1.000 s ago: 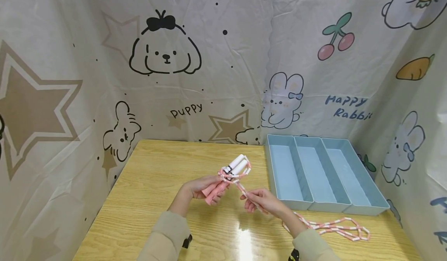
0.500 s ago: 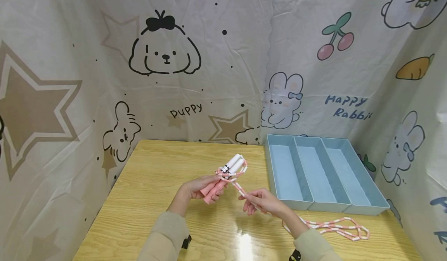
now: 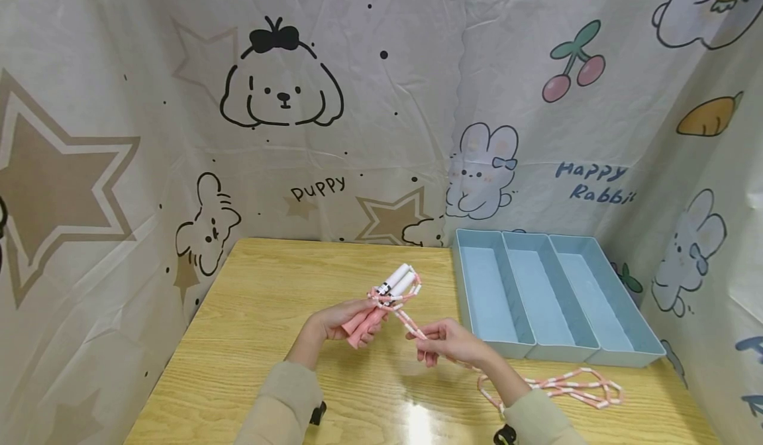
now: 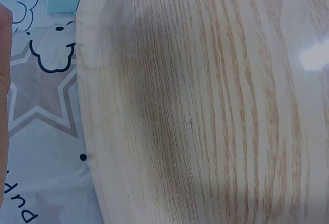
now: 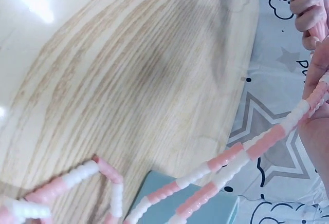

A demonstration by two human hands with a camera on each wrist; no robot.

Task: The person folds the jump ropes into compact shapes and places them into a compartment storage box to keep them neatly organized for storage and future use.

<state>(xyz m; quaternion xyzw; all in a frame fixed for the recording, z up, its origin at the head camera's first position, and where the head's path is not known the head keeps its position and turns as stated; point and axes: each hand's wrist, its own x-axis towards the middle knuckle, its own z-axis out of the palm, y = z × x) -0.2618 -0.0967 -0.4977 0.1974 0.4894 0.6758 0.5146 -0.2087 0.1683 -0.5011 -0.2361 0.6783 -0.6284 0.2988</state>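
A skipping rope with pink and white beads lies across both hands. Its two handles point(image 3: 395, 279), white at one end and pink at the other, are gripped side by side by my left hand point(image 3: 340, 317). A turn of the beaded cord point(image 3: 413, 291) loops round them. My right hand point(image 3: 454, 344) pinches the doubled cord to the lower right of the handles. Beyond that hand the cord point(image 5: 213, 166) trails down, and its loose loops point(image 3: 587, 389) lie on the table. The left wrist view shows only a sliver of hand point(image 4: 4, 64) at its edge.
A light blue tray point(image 3: 532, 351) with three long compartments stands at the right of the wooden table point(image 3: 268, 286), behind the loose loops. A printed curtain point(image 3: 381, 147) hangs round the table's back and sides.
My left hand and the handles have shifted slightly left. The right hand has moved a little along the cord, and the loose loops on the table have been drawn slightly left.
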